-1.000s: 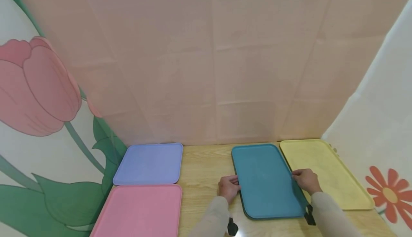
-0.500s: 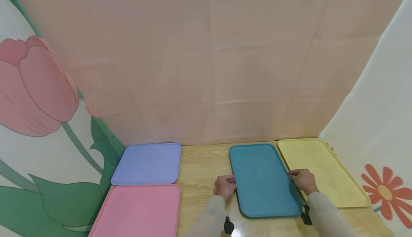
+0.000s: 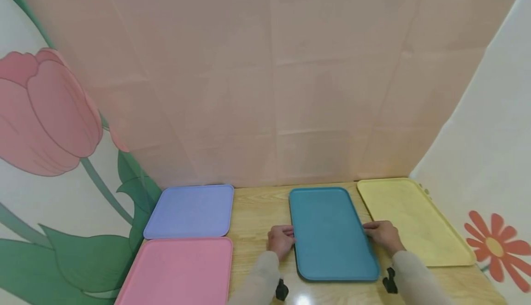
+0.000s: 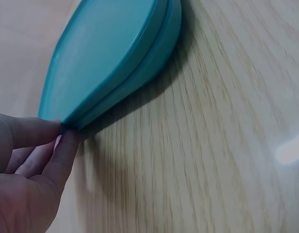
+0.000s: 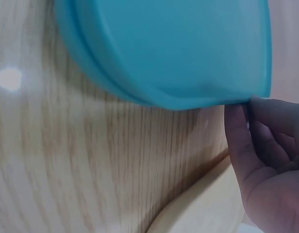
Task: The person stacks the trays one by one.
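Note:
A teal tray (image 3: 336, 236) lies lengthwise between my hands on the wooden table. Its side shows two rim layers, one above the other, in the left wrist view, like two trays (image 4: 106, 53) stacked. My left hand (image 3: 281, 241) pinches the left long edge between thumb and fingers. On the opposite long edge, my right hand (image 3: 386, 236) pinches the rim in the same way. In the right wrist view, the near part of the teal tray (image 5: 183, 48) casts a shadow on the wood. The tray's top surface carries nothing.
A yellow tray (image 3: 415, 222) lies right of the teal one, partly under my right hand in the head view. At the left are a lavender tray (image 3: 191, 210) and, nearer, a pink tray (image 3: 178, 270). A beige cloth (image 3: 265, 88) hangs behind the table (image 3: 259, 203).
Both hands have moved left with the teal tray between them. A strip of wood now shows between it and the yellow tray. The other trays have stayed in place.

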Tool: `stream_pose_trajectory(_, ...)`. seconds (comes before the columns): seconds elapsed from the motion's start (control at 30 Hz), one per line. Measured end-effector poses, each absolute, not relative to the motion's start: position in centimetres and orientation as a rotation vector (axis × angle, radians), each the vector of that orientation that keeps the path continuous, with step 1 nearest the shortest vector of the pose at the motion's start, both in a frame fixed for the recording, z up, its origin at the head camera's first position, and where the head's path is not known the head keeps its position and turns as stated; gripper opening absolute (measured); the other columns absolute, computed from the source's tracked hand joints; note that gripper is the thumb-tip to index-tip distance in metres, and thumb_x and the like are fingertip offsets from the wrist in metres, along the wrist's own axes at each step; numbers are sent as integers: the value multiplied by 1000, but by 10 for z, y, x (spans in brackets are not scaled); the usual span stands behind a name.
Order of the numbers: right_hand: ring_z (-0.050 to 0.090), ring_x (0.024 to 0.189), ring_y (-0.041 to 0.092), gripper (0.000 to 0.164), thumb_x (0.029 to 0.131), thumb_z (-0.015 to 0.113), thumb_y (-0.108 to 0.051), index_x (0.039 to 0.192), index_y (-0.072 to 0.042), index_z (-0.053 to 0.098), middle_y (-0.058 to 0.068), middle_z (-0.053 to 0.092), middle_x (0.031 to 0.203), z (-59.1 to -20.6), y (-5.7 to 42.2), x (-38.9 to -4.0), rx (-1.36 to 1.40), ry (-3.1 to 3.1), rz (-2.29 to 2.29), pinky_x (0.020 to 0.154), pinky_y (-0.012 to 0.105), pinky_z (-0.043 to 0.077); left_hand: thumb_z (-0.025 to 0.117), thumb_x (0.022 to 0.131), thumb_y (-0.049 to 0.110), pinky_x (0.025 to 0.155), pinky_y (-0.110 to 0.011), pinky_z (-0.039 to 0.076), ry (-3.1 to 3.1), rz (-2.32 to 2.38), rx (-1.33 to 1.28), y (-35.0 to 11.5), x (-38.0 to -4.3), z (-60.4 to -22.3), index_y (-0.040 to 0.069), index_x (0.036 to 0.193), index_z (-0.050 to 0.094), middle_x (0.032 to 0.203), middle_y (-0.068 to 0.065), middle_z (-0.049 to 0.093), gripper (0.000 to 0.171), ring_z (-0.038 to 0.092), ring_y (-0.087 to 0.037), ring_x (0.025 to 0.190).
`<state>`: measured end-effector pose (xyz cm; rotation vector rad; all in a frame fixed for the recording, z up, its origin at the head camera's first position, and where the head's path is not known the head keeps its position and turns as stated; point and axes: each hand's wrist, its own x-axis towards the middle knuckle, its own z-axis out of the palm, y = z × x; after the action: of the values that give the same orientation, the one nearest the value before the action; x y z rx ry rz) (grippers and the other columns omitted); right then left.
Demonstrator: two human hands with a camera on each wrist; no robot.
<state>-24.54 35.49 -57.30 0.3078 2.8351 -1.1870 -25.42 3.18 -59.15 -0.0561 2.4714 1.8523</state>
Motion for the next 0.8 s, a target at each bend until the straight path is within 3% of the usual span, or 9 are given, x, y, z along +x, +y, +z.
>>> stream_pose_trajectory(0.13, 70, 84, 26, 25, 92, 65, -4, 109, 14, 69, 27, 70, 102, -576, 349, -245, 332, 2793, -1238, 71, 38, 59, 75, 73, -17, 73, -30, 61, 2466, 1834, -42, 23, -253, -592, -7, 103, 74, 90, -13, 75, 31, 72, -20, 84)
stream_pose_trajectory(0.43, 70, 94, 33, 27, 93, 65, -3, 112, 15, 68, 30, 68, 110, -579, 334, -245, 287, 2751, -1308, 75, 40, 60, 76, 74, -17, 73, -29, 60, 2477, 1820, -45, 3, -255, -589, -7, 103, 74, 91, -14, 75, 31, 73, -21, 84)
stream_pose_trajectory(0.8, 70, 90, 30, 24, 91, 65, 0, 107, 18, 67, 28, 70, 103, -584, 307, -249, 260, 2704, -1375, 74, 40, 60, 76, 75, -16, 76, -31, 60, 2457, 1795, -87, -25, -253, -587, -7, 106, 74, 93, -13, 75, 32, 73, -22, 87)
